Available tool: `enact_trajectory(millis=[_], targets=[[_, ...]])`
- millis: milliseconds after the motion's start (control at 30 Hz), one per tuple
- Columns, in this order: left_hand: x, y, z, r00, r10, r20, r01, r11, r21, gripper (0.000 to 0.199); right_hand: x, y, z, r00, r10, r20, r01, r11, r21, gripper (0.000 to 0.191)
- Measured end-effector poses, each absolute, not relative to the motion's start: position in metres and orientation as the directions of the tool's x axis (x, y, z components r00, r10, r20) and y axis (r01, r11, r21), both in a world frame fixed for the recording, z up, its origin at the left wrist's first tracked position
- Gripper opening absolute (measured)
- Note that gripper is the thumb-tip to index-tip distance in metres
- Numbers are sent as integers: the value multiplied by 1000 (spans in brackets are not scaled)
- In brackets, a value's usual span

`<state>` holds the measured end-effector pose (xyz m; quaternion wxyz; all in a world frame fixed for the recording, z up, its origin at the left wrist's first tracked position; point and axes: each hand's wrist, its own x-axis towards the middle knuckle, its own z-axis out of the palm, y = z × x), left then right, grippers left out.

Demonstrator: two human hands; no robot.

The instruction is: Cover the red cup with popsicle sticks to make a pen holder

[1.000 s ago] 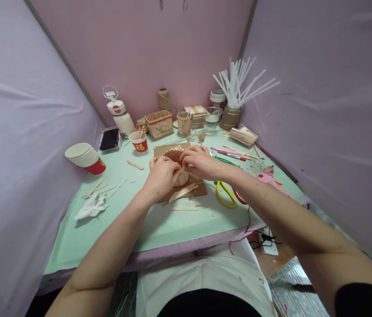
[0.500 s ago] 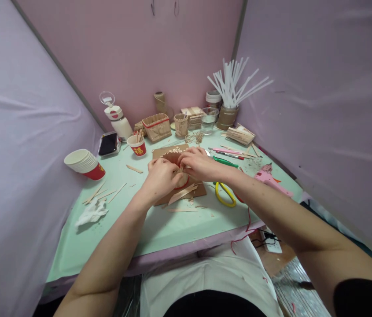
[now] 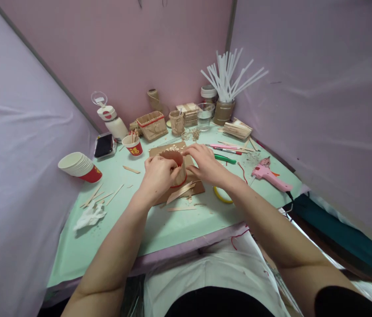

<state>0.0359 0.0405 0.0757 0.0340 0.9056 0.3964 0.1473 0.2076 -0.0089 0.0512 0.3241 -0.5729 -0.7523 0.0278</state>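
A small round cup covered in wooden strips (image 3: 181, 175), red inside and with a red band near its base, stands over a brown cardboard sheet (image 3: 200, 188). My left hand (image 3: 160, 172) grips the cup's left rim, thumb toward the inside. Just right of the cup is my right hand (image 3: 203, 163), its thumb and fingers apart and nothing visible between them; the fingertips are close to the rim. Pale wooden pieces (image 3: 182, 192) lie in front of the cup. Partly behind my right forearm is a yellow ring-shaped handle (image 3: 222, 196).
Stacked paper cups (image 3: 80, 166) and a crumpled tissue (image 3: 90, 216) are at the left. A pink glue gun (image 3: 271, 175) lies right. Along the back stand a bottle (image 3: 115, 124), a woven-look basket (image 3: 152, 126), a water cup (image 3: 204, 117) and a jar of white sticks (image 3: 224, 112).
My right hand has come away from the cup to the right, its fingers spreading and exposing more of the cup. My left hand stays on the rim. The view has shifted slightly.
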Motion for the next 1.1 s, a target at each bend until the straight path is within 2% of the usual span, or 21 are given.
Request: enact_trajectory(millis=[100,200,400,633,867,1100], targets=[[37,41,76,645,727,235,708,-684,174,27,204,-13,37,8,917,398,848,205,-489,17],[37,40,76,656,718,230,700,-694,170,28,198,-13,26,52,951,305,825,131,-550,5],[38,39,75,658,712,244,695,-699,169,28,189,-11,17,80,967,241,792,85,-605,13],[39,42,75,678,687,262,668,-724,172,28,187,-11,6,137,957,255,696,90,-712,12],[38,41,74,683,685,252,654,-728,204,28,183,-13,-1,154,943,295,662,123,-739,14],[37,44,76,692,693,201,667,-721,185,29,182,-13,-5,174,936,305,605,143,-783,12]])
